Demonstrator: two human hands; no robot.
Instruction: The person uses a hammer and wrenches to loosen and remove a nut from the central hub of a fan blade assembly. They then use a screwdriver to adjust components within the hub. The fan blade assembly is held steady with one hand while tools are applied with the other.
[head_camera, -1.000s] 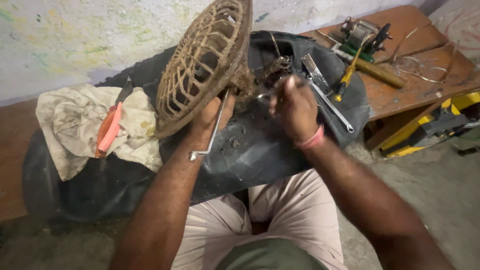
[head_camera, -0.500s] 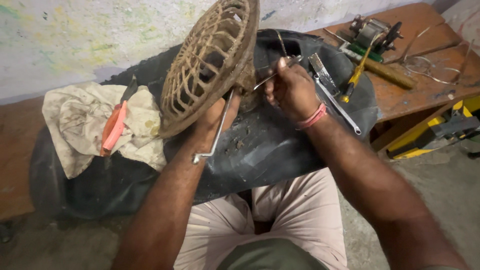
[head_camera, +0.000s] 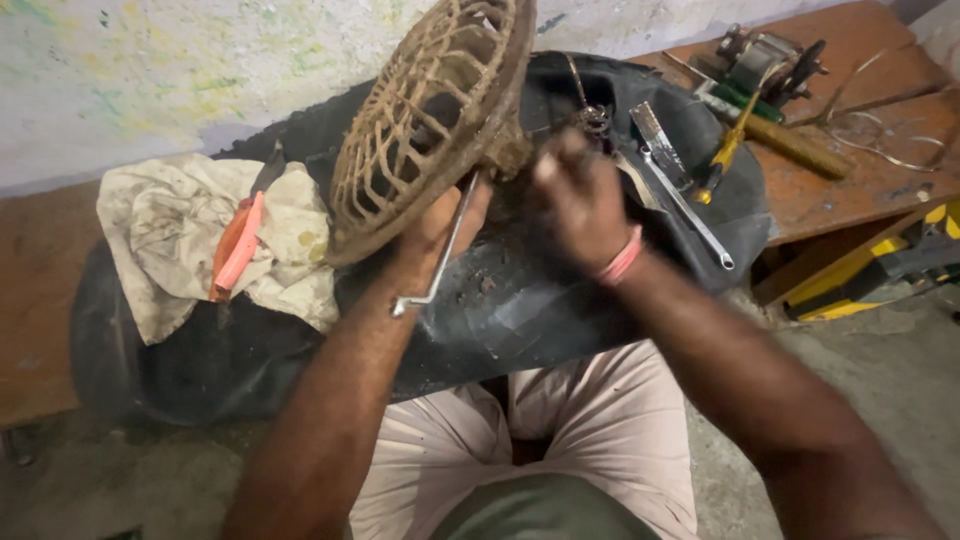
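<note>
Work in hand: a rusty fan grille (head_camera: 425, 120) is propped on edge on a black inner tube (head_camera: 520, 300) across the person's lap, and both hands are busy at its hub.
Left hand (head_camera: 440, 225): closed around the lower rim of the grille, holding it upright and tilted away from the person; a bent metal rod (head_camera: 440, 250) runs down past the palm, though whether the fingers grip it or it only lies against them is not clear.
Right hand (head_camera: 575, 195): blurred, fingers drawn narrow at the hub (head_camera: 505, 155) behind the grille; it looks pinched on something small, but the picture does not show what.
Grille relative to hands: touching both; its rim sits in the left hand, its centre just beside the right fingertips, with its bulk above and to the left of both hands.
Done so far, as a judgement: the grille is already off any fan and lies bare on the tube; crumbs of rust or dirt lie on the tube below the hub.
Left to do, as a judgement: the hub piece looks attached to the grille, so the work there seems unfinished.
Tools to the right: a wrench (head_camera: 690, 205) lies on the tube beside the right wrist; a yellow screwdriver (head_camera: 722, 155) lies beyond it; a small motor (head_camera: 765, 60) sits on the wooden bench (head_camera: 870, 180).
To the left: a stained rag (head_camera: 170, 230) with an orange tool (head_camera: 238, 245) on it, well apart from both hands.
</note>
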